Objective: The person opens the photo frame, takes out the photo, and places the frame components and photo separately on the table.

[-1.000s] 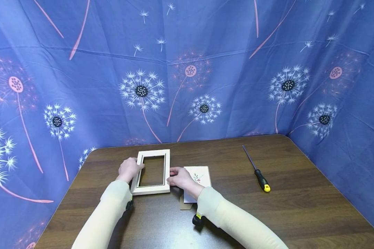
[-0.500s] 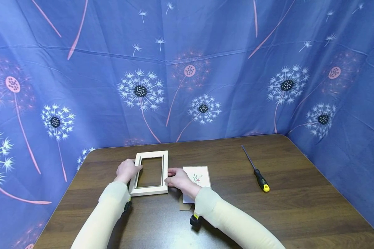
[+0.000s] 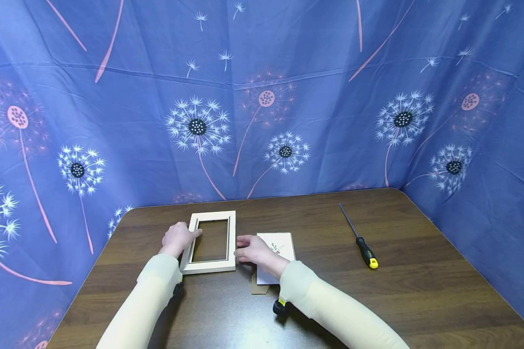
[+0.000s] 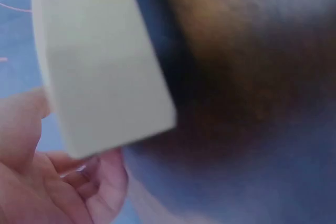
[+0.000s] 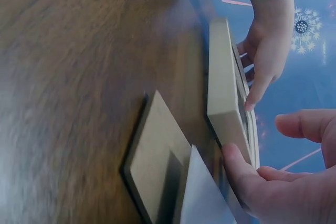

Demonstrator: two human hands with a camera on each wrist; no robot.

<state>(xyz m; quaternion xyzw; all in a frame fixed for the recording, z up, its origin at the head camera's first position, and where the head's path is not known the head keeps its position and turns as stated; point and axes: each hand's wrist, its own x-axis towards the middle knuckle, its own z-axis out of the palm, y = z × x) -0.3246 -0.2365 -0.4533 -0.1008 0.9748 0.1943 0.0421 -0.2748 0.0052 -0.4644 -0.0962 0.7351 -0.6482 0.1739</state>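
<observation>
A cream picture frame point(image 3: 206, 266) with an open centre lies on the table. My left hand point(image 3: 177, 239) grips its left side, the thumb over the rail and the fingers at the outer edge. That side of the frame point(image 4: 105, 66) fills much of the left wrist view. At the opposite side, my right hand point(image 3: 256, 252) has its fingertips right by the outer edge, fingers relaxed and spread from the thumb. Partly under the right hand lies a white card point(image 3: 284, 242) with a printed red-and-green sprig. A brown backing board point(image 5: 157, 156) lies beneath the card.
A screwdriver point(image 3: 366, 251) with a black and yellow handle lies on the right of the brown wooden table point(image 3: 323, 310). Behind the table hangs a blue curtain point(image 3: 332, 97) with a dandelion print. Black wrist cameras hang below both sleeves.
The frame shifted slightly left and toward me early on, with both hands. Since half a second ago my right hand has drawn slightly right, away from the frame's edge.
</observation>
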